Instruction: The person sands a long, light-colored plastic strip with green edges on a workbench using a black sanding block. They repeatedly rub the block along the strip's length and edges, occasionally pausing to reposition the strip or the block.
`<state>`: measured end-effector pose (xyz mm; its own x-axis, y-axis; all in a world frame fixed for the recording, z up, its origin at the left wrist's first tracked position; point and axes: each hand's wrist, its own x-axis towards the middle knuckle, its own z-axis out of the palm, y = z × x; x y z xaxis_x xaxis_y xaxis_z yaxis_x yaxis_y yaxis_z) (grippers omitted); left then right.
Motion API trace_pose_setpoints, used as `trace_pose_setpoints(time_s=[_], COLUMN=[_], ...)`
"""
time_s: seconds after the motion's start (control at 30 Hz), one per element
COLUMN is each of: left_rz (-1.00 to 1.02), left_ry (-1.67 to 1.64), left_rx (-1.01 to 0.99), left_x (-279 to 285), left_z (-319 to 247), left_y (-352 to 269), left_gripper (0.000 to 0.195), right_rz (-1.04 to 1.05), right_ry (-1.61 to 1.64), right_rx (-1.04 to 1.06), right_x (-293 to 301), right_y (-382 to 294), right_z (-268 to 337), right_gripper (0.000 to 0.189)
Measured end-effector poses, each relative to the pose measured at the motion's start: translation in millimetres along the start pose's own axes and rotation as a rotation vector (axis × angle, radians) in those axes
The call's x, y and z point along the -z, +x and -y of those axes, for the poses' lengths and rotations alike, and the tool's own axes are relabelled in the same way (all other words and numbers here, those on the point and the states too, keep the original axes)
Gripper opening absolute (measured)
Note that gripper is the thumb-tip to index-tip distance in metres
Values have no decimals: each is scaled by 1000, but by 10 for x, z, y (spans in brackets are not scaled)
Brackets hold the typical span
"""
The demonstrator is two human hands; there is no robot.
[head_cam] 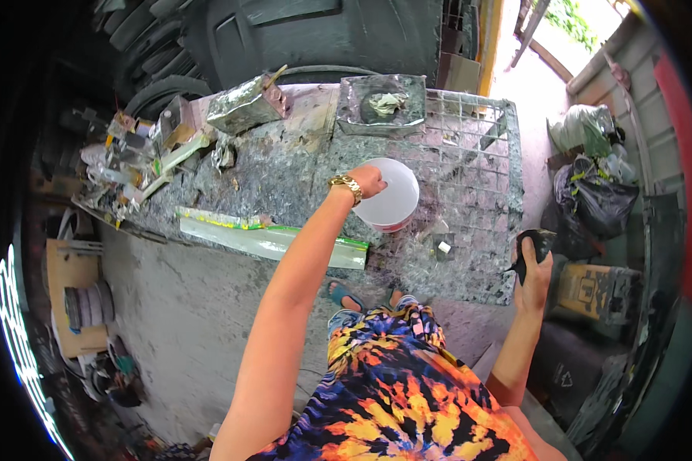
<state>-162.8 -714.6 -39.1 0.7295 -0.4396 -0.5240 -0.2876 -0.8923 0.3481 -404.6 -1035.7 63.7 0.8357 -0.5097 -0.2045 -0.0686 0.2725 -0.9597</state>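
My left hand (370,181), with a gold-coloured watch or bracelet at the wrist, is over the left rim of a white plastic bucket (401,196) on the worktable. Its fingers are curled at the rim; whether they grip it cannot be told. Off the table's right edge, my right hand (534,271) holds a dark, flexible-looking piece (539,242), its material unclear. A long strip of whitish plastic film (248,239) with a green and yellow edge lies along the near edge of the table, left of the bucket.
The stained worktable (300,173) has a wire grid (467,124) at its right. On it stand a square metal container (352,106) with a crumpled wad and an oblong metal box (239,109). Clutter lies at the left end. Black bags (597,201) and a yellow-and-black case (591,291) stand at right.
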Motion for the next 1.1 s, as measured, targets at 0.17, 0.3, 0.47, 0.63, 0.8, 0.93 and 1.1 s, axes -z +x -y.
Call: trace_pose_setpoints(time_s=[0.17, 0.3, 0.47, 0.63, 0.8, 0.93, 1.1], left_rz=[-16, 86, 282, -118, -503, -396, -284], left_ry=[-6, -227, -1026, -1001, -59, 318, 282], left_rx=[-23, 10, -37, -95, -560, -577, -309], left_x=[-304, -382, 190, -61, -1596, -1975, -1848], left_z=[48, 89, -236, 335, 495, 843, 1833], left_y=[307, 327, -367, -1223, -1461, -1568, -2029], left_gripper=[40, 42, 56, 56, 51, 71, 72], right_rz=[-139, -174, -161, -261, -319, -242, -149], right_ry=[52, 79, 94, 103, 24, -51, -116], right_rx=[2, 14, 126, 131, 53, 8, 35], right_x=[235, 340, 406, 289, 122, -62, -127], right_y=[-179, -237, -368, -683, -1054, -1273, -1428], right_z=[-54, -98, -69, -50, -65, -39, -13], right_gripper=[20, 17, 17, 18, 17, 13, 16])
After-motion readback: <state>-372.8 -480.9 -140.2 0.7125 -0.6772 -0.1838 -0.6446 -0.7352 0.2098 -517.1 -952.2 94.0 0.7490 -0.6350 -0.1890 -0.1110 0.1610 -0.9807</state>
